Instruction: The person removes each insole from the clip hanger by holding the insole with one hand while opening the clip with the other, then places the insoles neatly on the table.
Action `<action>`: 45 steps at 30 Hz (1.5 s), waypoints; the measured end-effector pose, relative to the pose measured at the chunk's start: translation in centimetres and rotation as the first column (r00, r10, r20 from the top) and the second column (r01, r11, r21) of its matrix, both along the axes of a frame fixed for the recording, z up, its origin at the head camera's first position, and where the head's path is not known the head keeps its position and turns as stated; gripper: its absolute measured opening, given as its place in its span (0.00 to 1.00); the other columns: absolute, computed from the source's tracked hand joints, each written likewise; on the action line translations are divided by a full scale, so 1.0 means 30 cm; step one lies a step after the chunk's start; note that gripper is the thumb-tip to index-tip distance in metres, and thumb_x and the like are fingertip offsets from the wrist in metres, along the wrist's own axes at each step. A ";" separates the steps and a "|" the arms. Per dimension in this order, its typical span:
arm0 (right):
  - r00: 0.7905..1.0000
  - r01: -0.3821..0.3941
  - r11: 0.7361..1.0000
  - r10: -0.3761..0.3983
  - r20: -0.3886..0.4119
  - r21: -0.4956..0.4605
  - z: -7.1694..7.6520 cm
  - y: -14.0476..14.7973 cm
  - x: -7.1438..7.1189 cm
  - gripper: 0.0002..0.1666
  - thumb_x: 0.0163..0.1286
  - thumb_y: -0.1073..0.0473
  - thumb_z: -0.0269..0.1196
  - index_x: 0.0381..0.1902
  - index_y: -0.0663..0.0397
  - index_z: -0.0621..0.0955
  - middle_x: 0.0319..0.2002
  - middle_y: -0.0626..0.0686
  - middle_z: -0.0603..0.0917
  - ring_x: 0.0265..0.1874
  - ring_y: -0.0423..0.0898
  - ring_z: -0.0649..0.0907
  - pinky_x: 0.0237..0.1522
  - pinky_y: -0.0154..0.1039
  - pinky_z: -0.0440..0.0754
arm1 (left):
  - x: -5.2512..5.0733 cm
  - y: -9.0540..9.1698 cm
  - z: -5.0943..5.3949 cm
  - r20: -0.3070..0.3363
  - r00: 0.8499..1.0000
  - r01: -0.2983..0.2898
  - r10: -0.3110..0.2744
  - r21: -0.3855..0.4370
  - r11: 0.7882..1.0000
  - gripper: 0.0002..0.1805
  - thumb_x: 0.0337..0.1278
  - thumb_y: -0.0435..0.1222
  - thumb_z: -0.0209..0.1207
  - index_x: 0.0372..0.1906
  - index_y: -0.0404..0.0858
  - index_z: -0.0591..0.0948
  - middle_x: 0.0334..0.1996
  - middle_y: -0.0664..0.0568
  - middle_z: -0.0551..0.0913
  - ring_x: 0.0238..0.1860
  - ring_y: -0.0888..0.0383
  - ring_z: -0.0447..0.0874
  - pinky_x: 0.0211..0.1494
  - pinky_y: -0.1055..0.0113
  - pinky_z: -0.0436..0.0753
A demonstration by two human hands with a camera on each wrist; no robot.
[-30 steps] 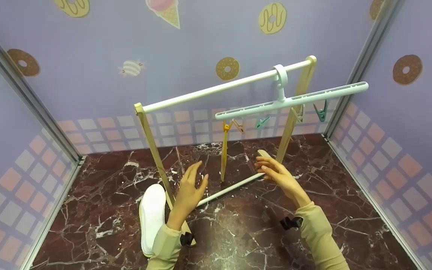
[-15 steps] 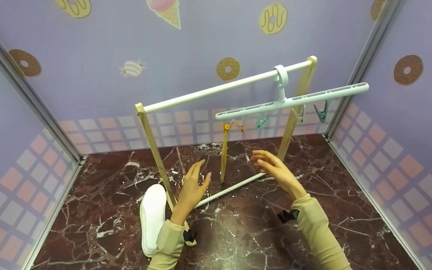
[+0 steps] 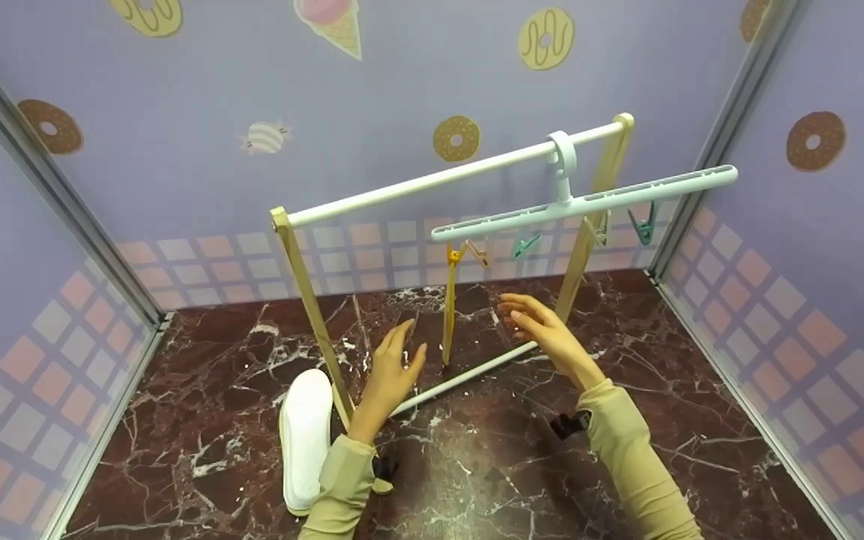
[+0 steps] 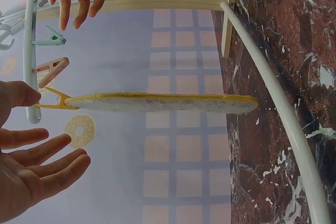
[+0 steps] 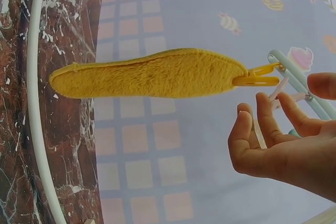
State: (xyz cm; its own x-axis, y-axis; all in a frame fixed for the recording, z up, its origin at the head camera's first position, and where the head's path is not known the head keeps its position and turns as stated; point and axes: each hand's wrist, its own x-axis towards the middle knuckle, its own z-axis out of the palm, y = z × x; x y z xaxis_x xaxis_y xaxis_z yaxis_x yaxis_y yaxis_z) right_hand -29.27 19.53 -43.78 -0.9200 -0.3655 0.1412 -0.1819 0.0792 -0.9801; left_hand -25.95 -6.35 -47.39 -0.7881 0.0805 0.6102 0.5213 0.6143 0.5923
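Observation:
A yellow, fuzzy insole (image 5: 152, 74) hangs upright from a yellow clothespin (image 3: 454, 256) at the left end of a pale blue-green clip hanger (image 3: 507, 220). Edge-on in the head view, it shows a whitish other face in the left wrist view. My left hand (image 3: 387, 379) is held left of the hanging insole, fingers spread and loosely bent, holding nothing. To the insole's right, my right hand (image 3: 552, 341) hovers with fingers loosely bent and nothing in them. Both hands appear apart from the insole. A white insole (image 3: 306, 439) lies on the dark marbled surface beside my left forearm.
A wooden stand with a white top rod (image 3: 417, 181) carries the hanger by its hook. Its lower rod (image 3: 469, 375) runs just beyond my hands. More clothespins hang along the hanger, among them a green clothespin (image 3: 643, 223). Patterned panels enclose the back and sides.
My right hand has drifted left and slightly up, closer to the hanging insole. My left hand has shifted a little to the right. The hanger and both insoles look unmoved.

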 end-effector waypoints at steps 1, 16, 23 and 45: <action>1.000 0.003 1.000 -0.003 0.002 0.000 0.000 -0.001 -0.003 0.26 0.69 0.56 0.48 0.61 0.61 0.63 0.58 0.64 0.68 0.48 0.40 0.74 0.47 0.38 0.71 | -0.004 0.002 -0.004 0.001 1.000 0.003 -0.003 0.003 1.000 0.22 0.52 0.33 0.56 0.53 0.28 0.71 0.46 0.36 0.77 0.49 0.45 0.77 0.54 0.57 0.75; 1.000 -0.006 0.999 0.005 -0.010 -0.039 0.000 -0.016 -0.036 0.27 0.69 0.54 0.48 0.62 0.61 0.63 0.61 0.65 0.66 0.50 0.39 0.74 0.50 0.40 0.71 | -0.044 0.022 -0.040 0.015 1.000 0.020 -0.020 0.030 0.999 0.21 0.51 0.32 0.56 0.51 0.27 0.71 0.45 0.35 0.78 0.48 0.42 0.76 0.53 0.53 0.73; 0.999 -0.026 0.998 0.025 -0.034 -0.048 0.030 -0.031 -0.039 0.24 0.70 0.61 0.44 0.62 0.64 0.62 0.62 0.64 0.64 0.50 0.36 0.72 0.50 0.39 0.69 | -0.059 0.039 -0.053 -0.019 1.000 0.022 -0.022 0.013 1.000 0.20 0.50 0.31 0.57 0.48 0.25 0.72 0.42 0.35 0.79 0.42 0.44 0.78 0.46 0.57 0.78; 1.000 -0.013 0.996 0.011 -0.018 -0.085 0.113 -0.087 -0.058 0.24 0.70 0.65 0.43 0.63 0.65 0.60 0.64 0.62 0.62 0.52 0.38 0.71 0.52 0.39 0.68 | -0.132 0.109 -0.072 0.111 0.994 0.017 -0.020 0.025 1.000 0.21 0.52 0.32 0.55 0.51 0.26 0.69 0.46 0.33 0.76 0.50 0.39 0.74 0.55 0.51 0.72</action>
State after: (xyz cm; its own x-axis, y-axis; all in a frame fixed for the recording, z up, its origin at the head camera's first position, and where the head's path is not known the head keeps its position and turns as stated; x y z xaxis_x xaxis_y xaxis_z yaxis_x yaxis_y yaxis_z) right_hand -31.00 16.93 -40.39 -0.9127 -0.3625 0.1884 -0.1995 -0.0071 -0.9799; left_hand -29.91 -3.07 -49.55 -0.8497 0.0817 0.5209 0.4625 0.5899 0.6619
